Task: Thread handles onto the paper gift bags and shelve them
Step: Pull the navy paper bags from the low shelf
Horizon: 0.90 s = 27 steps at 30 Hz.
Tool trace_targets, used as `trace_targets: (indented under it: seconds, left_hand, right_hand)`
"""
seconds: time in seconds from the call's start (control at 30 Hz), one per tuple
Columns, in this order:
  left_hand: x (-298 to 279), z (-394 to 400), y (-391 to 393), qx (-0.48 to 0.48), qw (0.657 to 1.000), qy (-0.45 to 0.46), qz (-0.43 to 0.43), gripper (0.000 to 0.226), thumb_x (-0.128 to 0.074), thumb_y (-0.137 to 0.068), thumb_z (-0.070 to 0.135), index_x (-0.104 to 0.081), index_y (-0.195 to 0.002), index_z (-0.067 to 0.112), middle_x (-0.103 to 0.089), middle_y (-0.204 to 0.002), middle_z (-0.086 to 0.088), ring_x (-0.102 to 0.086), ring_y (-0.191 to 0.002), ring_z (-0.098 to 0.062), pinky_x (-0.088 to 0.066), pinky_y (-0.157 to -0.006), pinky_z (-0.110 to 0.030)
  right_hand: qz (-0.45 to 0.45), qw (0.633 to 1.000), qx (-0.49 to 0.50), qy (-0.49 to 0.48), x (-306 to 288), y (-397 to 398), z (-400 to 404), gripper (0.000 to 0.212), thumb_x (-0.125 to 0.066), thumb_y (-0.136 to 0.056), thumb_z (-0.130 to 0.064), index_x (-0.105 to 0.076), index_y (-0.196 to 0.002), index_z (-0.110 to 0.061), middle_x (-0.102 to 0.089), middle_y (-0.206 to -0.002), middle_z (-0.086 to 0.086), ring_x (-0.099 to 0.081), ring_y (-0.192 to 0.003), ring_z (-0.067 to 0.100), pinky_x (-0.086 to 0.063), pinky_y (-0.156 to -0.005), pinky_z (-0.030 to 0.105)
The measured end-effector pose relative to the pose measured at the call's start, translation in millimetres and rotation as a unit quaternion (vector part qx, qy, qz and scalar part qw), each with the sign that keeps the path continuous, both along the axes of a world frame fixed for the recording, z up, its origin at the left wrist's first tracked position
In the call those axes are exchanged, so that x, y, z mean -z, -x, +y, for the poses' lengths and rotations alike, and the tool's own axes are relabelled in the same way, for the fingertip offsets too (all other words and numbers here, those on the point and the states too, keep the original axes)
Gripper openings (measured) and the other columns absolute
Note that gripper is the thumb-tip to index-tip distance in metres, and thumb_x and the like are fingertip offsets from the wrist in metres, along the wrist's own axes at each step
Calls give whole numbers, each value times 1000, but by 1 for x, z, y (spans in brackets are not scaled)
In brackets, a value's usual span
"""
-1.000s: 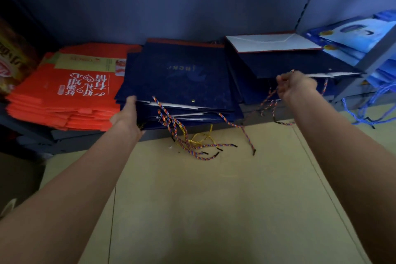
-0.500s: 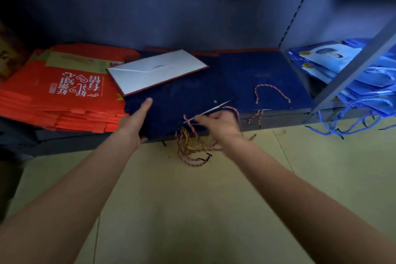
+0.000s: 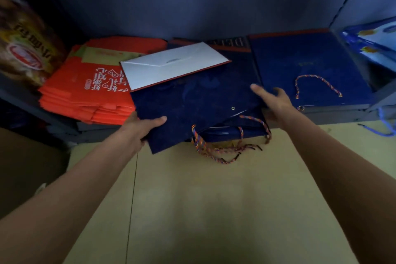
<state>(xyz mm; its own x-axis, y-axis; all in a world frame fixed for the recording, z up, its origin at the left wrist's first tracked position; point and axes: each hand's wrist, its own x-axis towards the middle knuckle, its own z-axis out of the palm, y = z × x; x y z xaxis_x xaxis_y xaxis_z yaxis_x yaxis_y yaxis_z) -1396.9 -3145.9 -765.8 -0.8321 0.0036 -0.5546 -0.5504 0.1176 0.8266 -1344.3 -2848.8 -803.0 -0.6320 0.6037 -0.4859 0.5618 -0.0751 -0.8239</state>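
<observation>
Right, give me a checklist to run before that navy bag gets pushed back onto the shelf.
1. Left hand grips the navy bag at its near corner: ok.
2. Right hand steadies the bag's right edge: ok.
3. Bag square with the stack below: not ok, it sits skewed.
4. Rope handles tucked in: not ok, they dangle over the shelf edge.
5. Both handles threaded through: cannot tell.

A dark navy bag (image 3: 192, 100) with a white, red-edged folded base (image 3: 171, 64) is seen. Left of it, an orange-red stack (image 3: 85, 96) printed with white characters is found. Below it, cords (image 3: 216, 148) twisted in red, blue and yellow are seen; right of it, another navy stack (image 3: 308, 66); below, beige floor (image 3: 214, 210).
</observation>
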Motion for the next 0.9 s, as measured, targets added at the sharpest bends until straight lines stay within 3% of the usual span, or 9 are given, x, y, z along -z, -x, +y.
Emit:
trace_targets:
  seconds: [0.07, 0.13, 0.2, 0.27, 0.47, 0.57, 0.73, 0.8, 0.9]
  left_hand:
    - [-8, -16, -17, 18, 1000, 11, -14, 54, -66, -80, -1, -49, -130, 11, -61, -123, -6, -61, -104, -23, -52, -80, -36]
    - [-24, -26, -36, 15, 999, 17, -39, 50, -65, -81, -1, -50, -126, 12, -62, -117, -5, -62, -91, -17, -52, -74, -36]
    - [-48, -29, -52, -4, 998, 22, -58, 42, -63, -82, -5, -52, -116, 16, -61, -112, -4, -61, -84, -13, -48, -78, -38]
    - [-80, -24, -66, 11, 997, 31, -67, 34, -60, -82, -8, -55, -103, 19, -61, -110, -5, -60, -81, -13, -45, -81, -37]
    - [-183, 17, -112, 90, 984, 62, -139, 42, -59, -84, -6, -52, -123, 5, -60, -119, -12, -61, -81, -18, -47, -75, -35]
    - [-240, 57, -150, 153, 970, 68, -174, 47, -57, -85, -6, -48, -130, 2, -57, -125, -14, -60, -87, -23, -46, -79, -39]
    - [-351, 164, -229, 286, 930, 78, -218, 43, -60, -86, 0, -52, -128, 4, -58, -127, -13, -58, -109, -27, -47, -83, -41]
    - [-404, 220, -265, 356, 902, 77, -233, 38, -59, -88, 1, -53, -125, 3, -59, -125, -13, -59, -103, -25, -47, -81, -39]
    - [-482, 310, -319, 457, 854, 68, -239, 26, -58, -90, 6, -57, -115, 8, -65, -107, -9, -66, -73, -18, -54, -61, -34]
  right_hand:
    - [-10, 999, -34, -18, -7, -5, -19, 86, -80, -63, -50, -46, -133, -13, -55, -127, 6, -54, -117, 26, -43, -102, 41]
    - [-15, 999, -45, -17, -12, -17, -40, 70, -80, -71, -31, -50, -131, -10, -58, -127, 9, -56, -116, 27, -44, -102, 40]
    - [9, 998, -14, 60, -25, -43, -57, 54, -72, -79, -9, -51, -129, -9, -60, -125, 9, -59, -111, 26, -46, -99, 40]
    - [16, 994, 23, 110, -47, -73, -64, 48, -66, -83, -1, -51, -128, -10, -63, -119, 9, -62, -104, 27, -49, -95, 43]
    - [-40, 983, 80, 159, -149, -172, -37, 46, -60, -87, 2, -48, -130, -7, -62, -118, 11, -61, -96, 27, -50, -92, 42]
    - [-69, 979, 125, 146, -219, -237, -10, 42, -60, -86, 2, -51, -127, -3, -62, -119, 13, -61, -97, 27, -49, -93, 42]
    - [-97, 960, 244, 97, -367, -367, 62, 43, -60, -88, 0, -48, -129, -1, -58, -111, 10, -57, -95, 26, -48, -91, 39]
    - [-114, 947, 295, 58, -427, -428, 94, 39, -65, -84, -5, -56, -122, -5, -63, -112, 10, -62, -98, 30, -49, -93, 46]
    - [-117, 922, 368, -13, -503, -523, 145, 37, -71, -74, -17, -64, -109, -13, -68, -109, 11, -64, -98, 35, -51, -90, 50]
